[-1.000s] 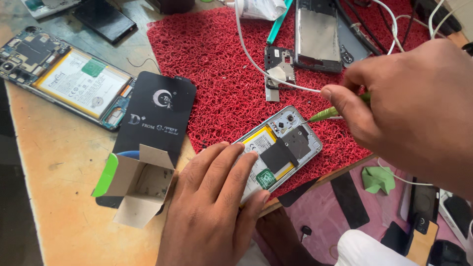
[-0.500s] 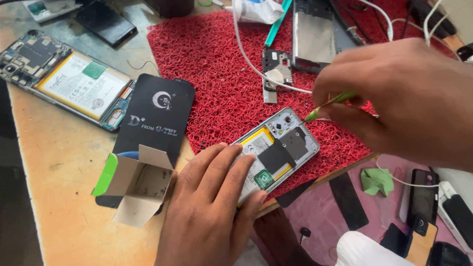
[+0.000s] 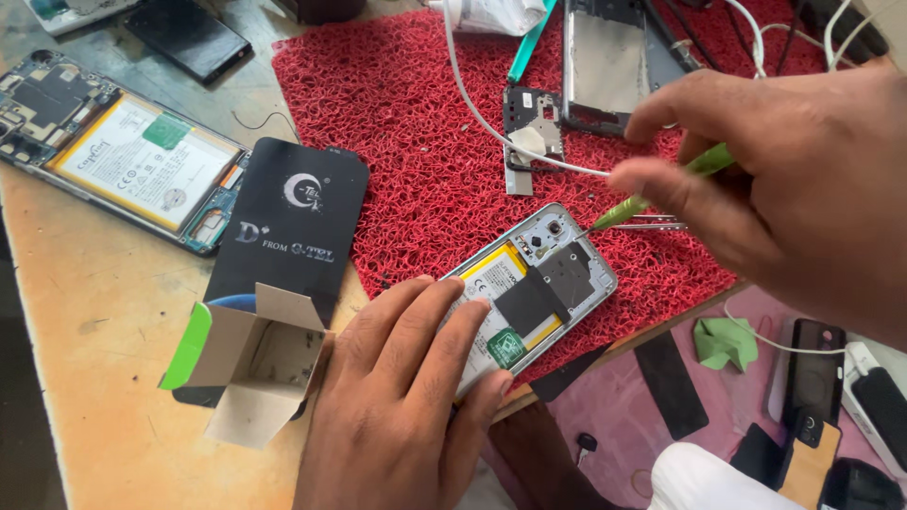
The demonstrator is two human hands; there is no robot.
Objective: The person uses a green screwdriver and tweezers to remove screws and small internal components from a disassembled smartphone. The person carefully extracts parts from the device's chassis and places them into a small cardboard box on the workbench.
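left hand [image 3: 402, 406] flat, fingers [image 3: 444, 349] together, pressing the opened phone [image 3: 529, 288] at lower centre on the red mat [image 3: 406, 161]. right hand [image 3: 794, 179] at right, fingers clamped on a green screwdriver [image 3: 652, 194], tip touching the phone's upper end. open cardboard box [image 3: 250, 364] at lower left on the desk [image 3: 85, 312].

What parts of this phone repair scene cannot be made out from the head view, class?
- Lower end of the opened phone: covered by the left hand.
- Handle of the green screwdriver: hidden inside the right hand.
- Its tip and the screw it meets: too small to tell.
- Metal frame on the red mat: cut off by the top edge.
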